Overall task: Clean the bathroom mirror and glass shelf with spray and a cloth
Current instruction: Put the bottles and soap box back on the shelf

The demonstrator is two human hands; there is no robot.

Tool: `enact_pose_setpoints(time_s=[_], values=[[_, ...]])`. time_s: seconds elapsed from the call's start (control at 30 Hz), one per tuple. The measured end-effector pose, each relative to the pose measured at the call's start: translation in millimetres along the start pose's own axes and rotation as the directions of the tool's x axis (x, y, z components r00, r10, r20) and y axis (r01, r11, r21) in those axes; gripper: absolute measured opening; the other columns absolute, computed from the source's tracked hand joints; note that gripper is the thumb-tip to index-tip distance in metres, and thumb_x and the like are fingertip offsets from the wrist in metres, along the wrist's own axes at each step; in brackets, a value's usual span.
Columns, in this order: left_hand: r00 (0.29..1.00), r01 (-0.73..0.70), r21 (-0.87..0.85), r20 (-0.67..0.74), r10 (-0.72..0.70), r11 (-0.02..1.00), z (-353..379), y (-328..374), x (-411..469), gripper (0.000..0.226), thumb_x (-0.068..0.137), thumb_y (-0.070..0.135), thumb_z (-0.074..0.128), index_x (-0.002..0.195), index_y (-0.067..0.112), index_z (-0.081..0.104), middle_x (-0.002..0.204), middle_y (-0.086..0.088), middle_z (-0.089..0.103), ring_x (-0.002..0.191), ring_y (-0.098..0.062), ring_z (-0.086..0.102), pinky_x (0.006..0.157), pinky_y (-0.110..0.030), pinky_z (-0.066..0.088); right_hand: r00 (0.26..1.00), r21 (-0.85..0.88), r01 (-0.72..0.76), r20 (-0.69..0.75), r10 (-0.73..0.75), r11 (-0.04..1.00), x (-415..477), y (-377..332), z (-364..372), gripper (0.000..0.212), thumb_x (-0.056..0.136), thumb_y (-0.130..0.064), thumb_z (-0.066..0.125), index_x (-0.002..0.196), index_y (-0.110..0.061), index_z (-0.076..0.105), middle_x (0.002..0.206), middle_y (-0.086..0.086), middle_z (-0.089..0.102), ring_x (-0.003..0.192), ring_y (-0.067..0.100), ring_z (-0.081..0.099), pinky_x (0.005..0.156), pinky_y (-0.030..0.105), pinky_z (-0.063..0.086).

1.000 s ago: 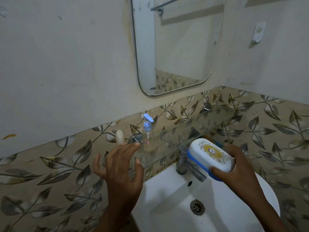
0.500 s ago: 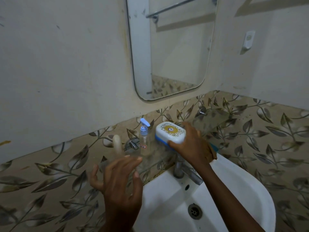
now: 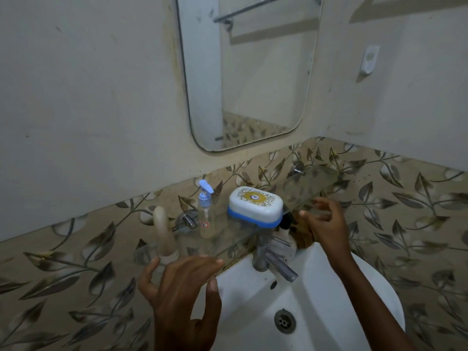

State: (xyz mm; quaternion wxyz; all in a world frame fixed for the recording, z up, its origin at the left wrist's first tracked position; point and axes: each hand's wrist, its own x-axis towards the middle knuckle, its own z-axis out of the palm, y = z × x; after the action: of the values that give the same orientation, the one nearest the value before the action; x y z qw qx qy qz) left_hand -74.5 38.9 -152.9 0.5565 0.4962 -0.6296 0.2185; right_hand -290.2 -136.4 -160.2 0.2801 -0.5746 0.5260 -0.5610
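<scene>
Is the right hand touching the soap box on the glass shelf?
Apart. The head view shows the right hand open, with tile showing between it and the soap box.

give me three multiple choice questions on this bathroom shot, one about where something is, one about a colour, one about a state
1. Where is the soap box?
A. in the sink basin
B. on the glass shelf, right of the pump bottle
C. in the right hand

2. What colour is the pump bottle's head?
A. blue
B. red
C. black

3. What is the left hand doing?
A. gripping the tap
B. holding a cloth
C. open and empty, fingers spread

Answers:
1 B, the box sits on the shelf beside the bottle.
2 A, the pump head is light blue.
3 C, the left hand holds nothing below the shelf; the right hand is empty too, just right of the box.
</scene>
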Motion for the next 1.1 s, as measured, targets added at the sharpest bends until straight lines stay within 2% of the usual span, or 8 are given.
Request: enact_pose_setpoints(time_s=[0.13, 0.23, 0.37, 0.5, 0.7, 0.83, 0.97, 1.1], values=[[0.999, 0.006, -0.005, 0.038, -0.006, 1.0, 12.7, 2.5, -1.7, 0.021, 0.093, 0.035, 0.039, 0.093, 0.033, 0.061, 0.094, 0.023, 0.062, 0.101, 0.008, 0.055, 0.105, -0.042, 0.02, 0.985, 0.117, -0.051, 0.172, 0.031, 0.992, -9.0, 7.9, 15.3, 0.059, 0.077, -0.014, 0.072, 0.127, -0.032, 0.046, 0.125, 0.0, 0.049, 0.097, 0.009, 0.055, 0.078, 0.026, 0.049], [0.999, 0.013, -0.004, 0.052, -0.013, 1.0, 16.1, 1.5, -0.5, 0.023, 0.093, 0.036, 0.039, 0.092, 0.033, 0.061, 0.094, 0.026, 0.061, 0.104, 0.014, 0.051, 0.107, -0.04, 0.019, 0.966, 0.073, 0.0, 0.259, -0.019, 0.997, -10.8, 4.4, 26.4, 0.062, 0.068, -0.035, 0.077, 0.121, -0.05, 0.046, 0.131, -0.007, 0.051, 0.118, 0.018, 0.049, 0.095, 0.041, 0.048], [0.999, 0.015, 0.008, 0.049, -0.015, 1.0, 18.3, -1.5, 1.5, 0.023, 0.093, 0.036, 0.039, 0.092, 0.032, 0.062, 0.09, 0.021, 0.066, 0.096, 0.005, 0.058, 0.105, -0.042, 0.02, 0.959, -0.003, 0.049, 0.279, -0.047, 0.999, -10.1, -1.3, 41.4, 0.058, 0.072, -0.033, 0.077, 0.124, -0.03, 0.053, 0.12, -0.01, 0.055, 0.119, 0.019, 0.046, 0.1, 0.045, 0.045], [0.999, 0.021, 0.01, 0.047, -0.021, 1.0, 20.7, -3.0, -0.2, 0.024, 0.093, 0.036, 0.039, 0.092, 0.032, 0.063, 0.089, 0.022, 0.064, 0.096, 0.005, 0.058, 0.105, -0.042, 0.02, 0.968, -0.07, 0.193, 0.177, -0.178, 0.979, -22.6, -7.7, 56.8, 0.058, 0.058, -0.06, 0.065, 0.109, -0.037, 0.049, 0.113, -0.009, 0.056, 0.113, 0.019, 0.048, 0.094, 0.053, 0.043], [0.998, 0.011, -0.002, 0.061, -0.011, 1.0, 24.6, -4.7, -4.0, 0.021, 0.092, 0.034, 0.041, 0.091, 0.032, 0.062, 0.089, 0.021, 0.067, 0.095, 0.004, 0.06, 0.104, -0.045, 0.021, 0.957, -0.099, 0.23, 0.203, -0.207, 0.968, -27.5, -5.5, 63.5, 0.062, 0.056, -0.064, 0.063, 0.108, -0.037, 0.044, 0.114, -0.008, 0.049, 0.112, 0.02, 0.048, 0.091, 0.053, 0.045], [0.997, 0.009, -0.033, 0.083, -0.006, 0.999, 27.3, -8.0, -9.4, 0.016, 0.086, 0.027, 0.048, 0.091, 0.033, 0.061, 0.089, 0.023, 0.067, 0.095, 0.004, 0.059, 0.104, -0.042, 0.024, 0.983, 0.027, 0.108, 0.149, -0.111, 0.994, -18.6, -7.9, 43.6, 0.055, 0.068, -0.034, 0.079, 0.114, -0.024, 0.051, 0.112, -0.007, 0.05, 0.1, 0.007, 0.051, 0.079, 0.022, 0.047], [0.992, 0.01, -0.104, 0.129, 0.003, 0.995, 26.8, -12.5, -13.1, 0.019, 0.092, 0.032, 0.042, 0.095, 0.033, 0.061, 0.1, 0.022, 0.063, 0.098, 0.006, 0.057, 0.102, -0.031, 0.028, 0.978, 0.189, -0.049, -0.192, 0.085, 0.981, 4.8, 17.9, 14.4, 0.011, 0.083, -0.007, 0.063, 0.078, -0.017, 0.062, 0.085, 0.009, 0.063, 0.076, 0.018, 0.058, 0.075, 0.035, 0.05], [0.99, 0.015, -0.134, 0.14, 0.004, 0.991, 29.3, -15.8, -13.5, 0.019, 0.088, 0.025, 0.046, 0.096, 0.031, 0.062, 0.094, 0.02, 0.066, 0.097, 0.004, 0.058, 0.099, -0.029, 0.031, 0.958, 0.068, -0.272, -0.073, 0.277, 0.96, 19.9, 61.1, 18.4, 0.017, 0.087, -0.006, 0.056, 0.075, -0.013, 0.065, 0.076, 0.011, 0.063, 0.077, 0.026, 0.056, 0.065, 0.03, 0.043]])
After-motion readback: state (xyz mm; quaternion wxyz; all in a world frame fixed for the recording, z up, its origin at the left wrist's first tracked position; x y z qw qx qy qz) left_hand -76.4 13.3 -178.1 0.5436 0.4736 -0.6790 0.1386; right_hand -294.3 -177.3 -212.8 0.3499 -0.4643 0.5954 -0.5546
